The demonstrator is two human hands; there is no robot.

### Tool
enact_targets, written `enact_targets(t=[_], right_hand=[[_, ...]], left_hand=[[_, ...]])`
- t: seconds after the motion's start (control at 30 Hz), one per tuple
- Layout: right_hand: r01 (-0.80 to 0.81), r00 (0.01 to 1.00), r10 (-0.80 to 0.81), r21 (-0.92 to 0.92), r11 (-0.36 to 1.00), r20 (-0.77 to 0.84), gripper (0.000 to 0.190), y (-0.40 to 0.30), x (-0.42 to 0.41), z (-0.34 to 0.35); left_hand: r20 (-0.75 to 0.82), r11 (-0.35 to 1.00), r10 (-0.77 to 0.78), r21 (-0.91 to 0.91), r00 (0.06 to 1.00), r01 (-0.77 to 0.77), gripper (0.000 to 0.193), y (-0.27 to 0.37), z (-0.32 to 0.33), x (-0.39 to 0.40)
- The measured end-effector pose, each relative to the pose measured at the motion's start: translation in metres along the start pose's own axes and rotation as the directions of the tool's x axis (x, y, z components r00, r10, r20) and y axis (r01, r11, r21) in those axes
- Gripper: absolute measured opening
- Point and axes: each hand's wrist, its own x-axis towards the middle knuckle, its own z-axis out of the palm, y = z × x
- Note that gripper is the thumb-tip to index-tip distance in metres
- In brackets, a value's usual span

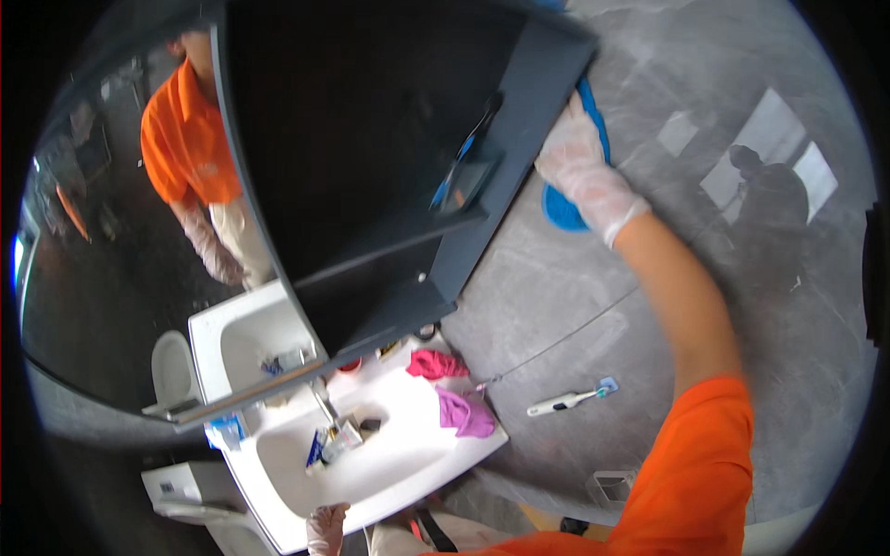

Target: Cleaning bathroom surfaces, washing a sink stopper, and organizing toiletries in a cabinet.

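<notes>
My right hand (pixel 577 160), in a thin translucent glove, grips a blue cloth (pixel 567 210) beside the outer side of a dark mirror cabinet (pixel 514 132). Part of the cloth is hidden behind the hand. The gloved left hand (pixel 327 529) is low in the picture, at the front rim of a white washbasin (pixel 278 518); its fingers are only partly seen. Inside the cabinet, a blue-and-black toothbrush (pixel 464 149) leans in a clear holder (pixel 469 182). Tubes and small packages (pixel 337 443) lie in the basin near the faucet (pixel 323 402).
A red-pink cloth (pixel 437 364) and a purple cloth (pixel 466 414) lie on the basin's right side. On the grey wall (pixel 667 306) is a white electric toothbrush (pixel 567 402). The mirror door (pixel 125 278) stands to the left, above a toilet (pixel 201 514). A blue packet (pixel 224 432) sits at the basin's corner.
</notes>
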Motion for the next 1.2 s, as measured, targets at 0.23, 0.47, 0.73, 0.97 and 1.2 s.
enact_targets(t=[0.23,0.47,0.73,0.97,1.2], right_hand=[[0.389,0.836,-0.438,0.205,0.898,0.330,0.063,-0.192,-0.108,0.112],[0.648,0.636,-0.648,0.167,0.743,0.419,0.057,-0.312,-0.153,0.173],[0.706,0.245,-0.874,0.540,0.458,0.420,0.039,-0.278,-0.209,0.161],[-0.058,0.561,-0.642,0.799,0.599,0.523,0.033,-0.191,-0.192,-0.001],[-0.345,0.928,-0.331,0.729,-0.591,0.172,0.032,-0.183,-0.152,-0.138]], left_hand=[[0.063,0.854,-0.124,0.515,0.990,0.075,0.020,-0.010,-0.014,-0.042],[-0.130,0.884,-0.443,0.099,0.887,0.456,0.016,-0.003,-0.032,-0.070],[-0.357,0.915,-0.060,0.354,0.932,0.194,0.029,0.018,-0.078,-0.033],[-0.781,0.952,0.260,0.109,0.568,-0.286,0.074,0.144,-0.196,0.037],[-0.840,0.924,0.205,-0.003,0.503,-0.382,0.074,0.167,-0.242,0.036]])
